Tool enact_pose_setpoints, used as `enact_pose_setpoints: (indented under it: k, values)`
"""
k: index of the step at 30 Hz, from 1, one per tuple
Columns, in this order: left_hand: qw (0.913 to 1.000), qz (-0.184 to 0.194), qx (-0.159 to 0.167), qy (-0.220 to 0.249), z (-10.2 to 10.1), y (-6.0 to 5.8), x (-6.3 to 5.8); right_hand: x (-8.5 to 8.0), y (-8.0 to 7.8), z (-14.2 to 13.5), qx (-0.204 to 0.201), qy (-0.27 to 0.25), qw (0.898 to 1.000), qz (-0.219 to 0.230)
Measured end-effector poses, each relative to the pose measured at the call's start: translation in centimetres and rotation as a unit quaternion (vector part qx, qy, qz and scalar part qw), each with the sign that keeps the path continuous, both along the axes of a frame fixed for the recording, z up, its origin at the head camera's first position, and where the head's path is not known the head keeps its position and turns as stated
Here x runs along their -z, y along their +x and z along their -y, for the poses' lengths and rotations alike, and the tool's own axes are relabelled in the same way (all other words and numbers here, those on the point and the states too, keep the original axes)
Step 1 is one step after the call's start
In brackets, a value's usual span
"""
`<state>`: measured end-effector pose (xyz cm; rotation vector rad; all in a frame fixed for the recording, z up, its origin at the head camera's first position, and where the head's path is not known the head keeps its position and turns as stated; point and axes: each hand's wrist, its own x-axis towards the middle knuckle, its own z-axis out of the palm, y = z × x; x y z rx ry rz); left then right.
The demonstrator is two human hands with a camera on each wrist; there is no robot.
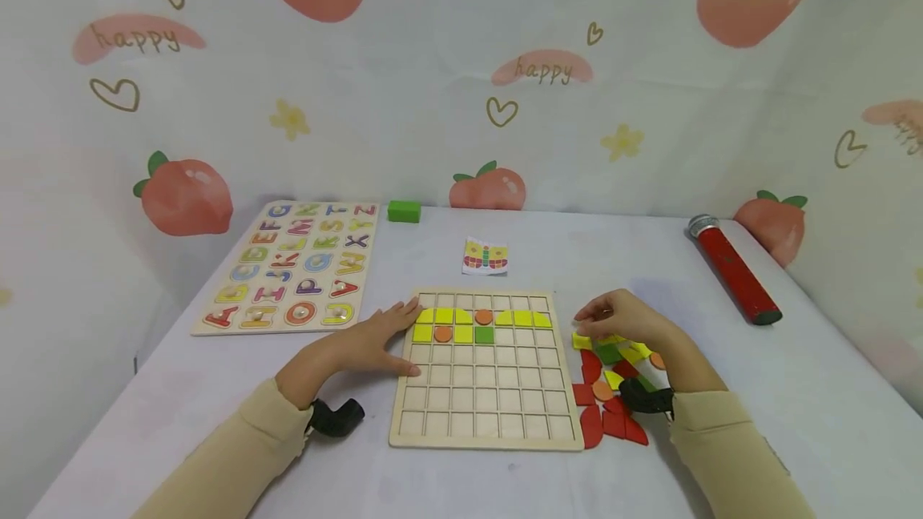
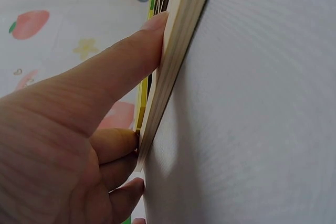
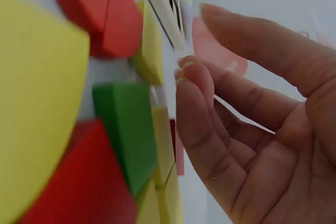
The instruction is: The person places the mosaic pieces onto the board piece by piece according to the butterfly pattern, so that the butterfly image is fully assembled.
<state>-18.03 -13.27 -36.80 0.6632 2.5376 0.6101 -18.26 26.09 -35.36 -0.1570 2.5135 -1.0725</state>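
My left hand (image 1: 369,343) rests along the left edge of a wooden grid board (image 1: 497,424), its fingers spread and the thumb (image 2: 142,38) on the frame. Yellow pieces (image 1: 522,319), two orange discs (image 1: 484,316) and a green square (image 1: 484,335) lie in the board's upper cells. To the right of the board, my right hand (image 1: 629,319) hovers over a pile of loose pieces, fingers bent and nothing between them and the thumb. Closest to its fingertips is a yellow piece (image 1: 581,340). Red pieces (image 1: 591,425) and a green piece (image 3: 126,135) lie in that pile.
Behind the board lies a small card (image 1: 485,256) with a butterfly pattern. An alphabet board (image 1: 288,263) is at the left, a green block (image 1: 404,211) near the back. A red microphone (image 1: 735,271) lies at the far right. A printed cloth (image 1: 404,102) hangs behind.
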Motion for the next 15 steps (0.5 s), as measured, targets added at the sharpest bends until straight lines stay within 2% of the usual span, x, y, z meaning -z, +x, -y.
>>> enact_pose_setpoints:
  k: [4, 11, 15]
  values:
    - [1.0000, 0.000, -0.002, -0.002, 0.02, 0.18, -0.01, 0.36, 0.25, -0.40, -0.009, 0.010, 1.000, 0.010]
    - [0.9999, -0.008, 0.000, -0.007, 0.10, 0.07, 0.15, 0.65, 0.01, -0.29, -0.046, 0.023, 0.999, -0.014]
    - [0.9999, -0.012, 0.003, 0.001, 0.14, 0.07, 0.31, 0.78, -0.04, -0.29, -0.049, 0.016, 0.999, -0.017]
